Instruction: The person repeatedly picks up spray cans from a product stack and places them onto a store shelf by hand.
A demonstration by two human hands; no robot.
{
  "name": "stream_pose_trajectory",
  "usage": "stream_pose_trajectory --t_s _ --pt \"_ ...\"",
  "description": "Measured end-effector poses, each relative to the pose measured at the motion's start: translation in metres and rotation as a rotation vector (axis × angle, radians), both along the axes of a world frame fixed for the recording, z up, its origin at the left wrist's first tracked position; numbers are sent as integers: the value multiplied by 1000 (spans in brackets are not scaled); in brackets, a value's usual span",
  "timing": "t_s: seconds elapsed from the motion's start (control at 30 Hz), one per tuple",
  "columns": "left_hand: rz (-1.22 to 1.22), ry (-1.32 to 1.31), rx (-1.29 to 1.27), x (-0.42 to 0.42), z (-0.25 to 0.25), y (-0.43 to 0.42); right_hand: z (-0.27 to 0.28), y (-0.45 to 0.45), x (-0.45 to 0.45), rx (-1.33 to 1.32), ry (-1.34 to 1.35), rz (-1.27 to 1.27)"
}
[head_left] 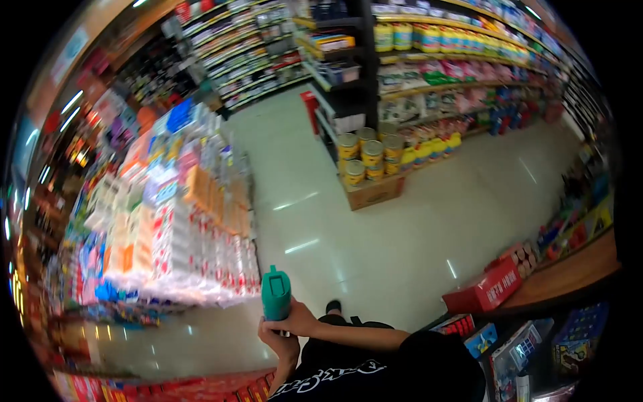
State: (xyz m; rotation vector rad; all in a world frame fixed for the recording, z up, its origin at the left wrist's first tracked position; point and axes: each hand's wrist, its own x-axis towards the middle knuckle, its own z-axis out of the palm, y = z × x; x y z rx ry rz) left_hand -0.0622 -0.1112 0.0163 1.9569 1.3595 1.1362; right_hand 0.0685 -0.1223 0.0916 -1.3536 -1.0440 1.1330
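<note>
A green object with a lighter green loop on top (276,295), like a bottle or tumbler, stands upright in front of my body, low in the middle of the head view. My right hand (301,320) is wrapped round its lower right side. My left hand (276,342) is just below, its fingers closed at the base of the green object. A small dark and white bit shows between the hands; what it is I cannot make out.
Packed tissue bundles (201,248) form a tall stack at the left. Ahead, yellow cans (372,155) stand on a cardboard box (376,193) beside shelves of bottles (429,38). A red box (492,287) lies at the right by a wooden counter edge (569,275).
</note>
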Motion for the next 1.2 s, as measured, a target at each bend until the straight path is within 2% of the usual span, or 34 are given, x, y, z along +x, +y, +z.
stream_pose_trajectory --t_s 0.03,0.07,0.17,0.27,0.37,0.4,0.47,0.5,0.6,0.7,0.77,0.9,1.0,1.03,1.17,1.2 --pt "-63 -16 -90 27 3 0 -3 -1 27 -40 -18 -90" --pt "-143 119 79 56 7 4 -6 0 59 -76 -39 -181" --pt "-344 88 98 138 -5 21 -3 -2 156 -119 -57 -314" --pt "-563 -115 -267 226 -48 56 -21 4 251 -141 -61 -383" --pt "-819 -31 -792 333 -42 94 -25 4 349 -173 -35 -386" --pt "-915 -26 -742 380 -34 105 -27 1 379 -112 4 -409" --pt "-1080 -21 -674 451 -8 104 24 -15 440 -256 83 -457" --pt "-1128 -23 -708 487 6 100 18 -22 471 -222 69 -497" --pt "-1276 192 -760 580 29 96 -24 -50 550 -114 79 -665" --pt "-1507 215 -635 654 30 92 -7 -81 602 41 266 -821" --pt "-1666 269 -606 709 69 86 -14 -96 626 146 343 -956" --pt "-1803 301 -609 790 16 77 -42 -98 675 293 312 -1347" --pt "-1866 326 -632 858 -25 72 -57 -97 737 427 374 -1428" --pt "-1820 441 -605 882 18 70 -61 -98 764 420 404 -1384" --pt "-1707 338 -703 979 18 78 -39 -93 884 354 284 -1224" --pt "-1677 359 -651 1004 35 80 -29 -92 911 359 253 -1188"
